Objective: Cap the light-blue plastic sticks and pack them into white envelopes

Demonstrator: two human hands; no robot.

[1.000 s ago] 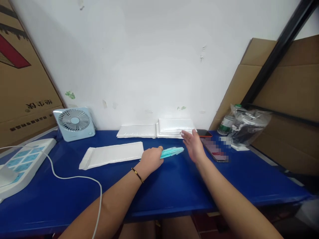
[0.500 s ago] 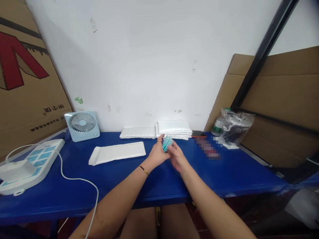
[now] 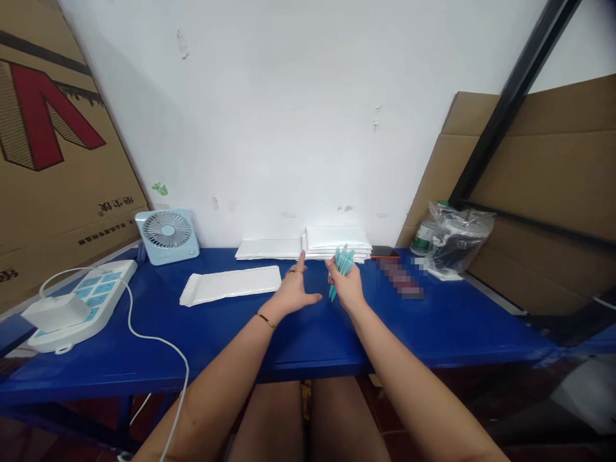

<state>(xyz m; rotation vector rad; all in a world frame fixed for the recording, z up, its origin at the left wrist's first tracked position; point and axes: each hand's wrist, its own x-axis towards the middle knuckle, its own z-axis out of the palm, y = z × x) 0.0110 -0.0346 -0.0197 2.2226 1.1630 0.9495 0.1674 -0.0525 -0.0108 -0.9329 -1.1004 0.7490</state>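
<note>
A bundle of slim teal pens (image 3: pixel 344 260) is gripped in my right hand (image 3: pixel 349 285), over the middle of the blue table. My left hand (image 3: pixel 292 290) is apart from it, thumb and fingers spread, with nothing held. To the left of that hand lies a single white padded mailer (image 3: pixel 233 285), flat on the table. Behind both hands, against the wall, is a stack of white padded mailers (image 3: pixel 337 237), with a lower pile of similar mailers (image 3: pixel 268 248) beside it.
A blue fan (image 3: pixel 167 236) and a white power strip (image 3: pixel 91 301) with a trailing cable occupy the left of the blue table (image 3: pixel 231 346). On the right are a phone (image 3: pixel 385 251), a bottle (image 3: pixel 422 239) and a clear plastic bag (image 3: pixel 459 240). Cardboard (image 3: pixel 553 167) stands at the right side.
My left hand has let go of the pens and moved left, its fingers opening. The pens are now in my right hand alone, slightly farther right. The camera view has shifted a little.
</note>
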